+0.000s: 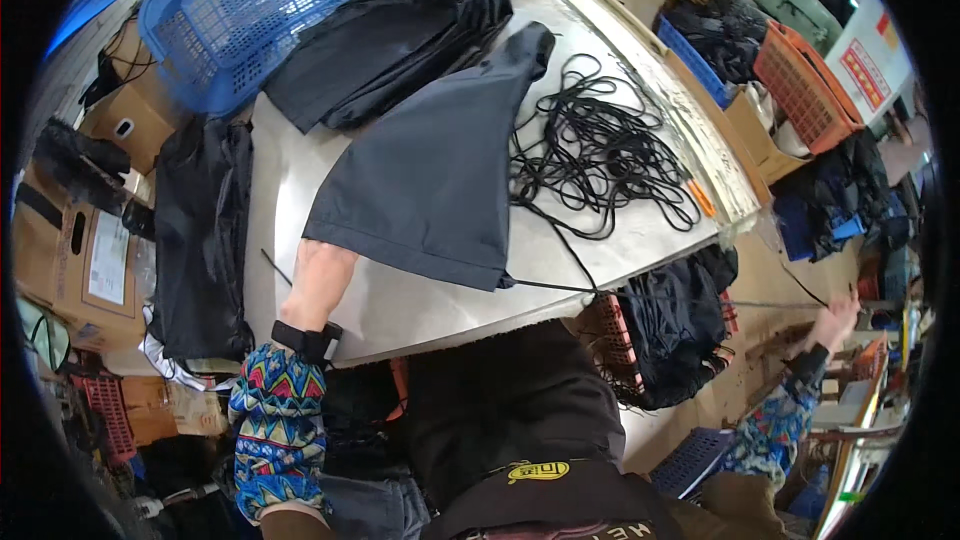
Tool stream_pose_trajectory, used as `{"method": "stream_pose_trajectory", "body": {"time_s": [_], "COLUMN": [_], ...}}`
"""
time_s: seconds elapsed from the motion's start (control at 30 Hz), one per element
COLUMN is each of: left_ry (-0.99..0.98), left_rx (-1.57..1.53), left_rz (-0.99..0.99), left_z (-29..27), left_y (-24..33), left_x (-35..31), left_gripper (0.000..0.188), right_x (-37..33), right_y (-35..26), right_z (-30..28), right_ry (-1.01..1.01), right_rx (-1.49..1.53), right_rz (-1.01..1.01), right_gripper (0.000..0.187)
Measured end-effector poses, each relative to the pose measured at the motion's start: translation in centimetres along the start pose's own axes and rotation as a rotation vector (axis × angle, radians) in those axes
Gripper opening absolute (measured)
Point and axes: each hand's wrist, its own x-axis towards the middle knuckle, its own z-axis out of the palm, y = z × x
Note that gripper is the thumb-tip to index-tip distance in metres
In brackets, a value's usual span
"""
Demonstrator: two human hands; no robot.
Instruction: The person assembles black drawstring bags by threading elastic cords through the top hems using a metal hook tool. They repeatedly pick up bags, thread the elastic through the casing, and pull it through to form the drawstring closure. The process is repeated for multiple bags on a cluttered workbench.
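A dark grey-black fabric piece [425,175] lies on the pale worktable [400,325], its wide hemmed edge toward me. My left hand [325,275] reaches beneath the left end of that hem; the fabric hides its fingers. From the hem's right corner a black cord [690,300] stretches out past the table's edge. Far to the right, my right hand [835,325] is closed on this cord, arm extended. A loose tangled heap of black cord [610,155] rests beside the fabric. Left of my left wrist lies a thin dark rod or cord end [274,266].
Folded black fabric [400,40] is stacked behind, near a blue plastic basket [265,10]. More black fabric [203,235] hangs at the left edge. An orange-handled tool [700,197] lies by the table's right edge. Below it stands a red crate [612,340] holding black fabric.
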Motion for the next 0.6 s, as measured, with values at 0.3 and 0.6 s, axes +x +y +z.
{"method": "stream_pose_trajectory", "body": {"time_s": [0.3,0.6], "left_ry": [-0.126,0.105], "left_rx": [-1.554,-2.075], "left_rz": [-0.575,-0.888], "left_z": [-4.9,-3.7], "left_y": [11.5,19.7], "left_x": [-1.4,2.8], "left_gripper": [0.039,0.017], "right_x": [-29.5,-39.3], "right_y": [-1.9,1.2], "right_z": [23.0,28.3], "right_ry": [-1.13,-1.802], "right_rx": [-0.231,-0.374], "right_rz": [0.831,0.547], "right_gripper": [0.032,0.019]}}
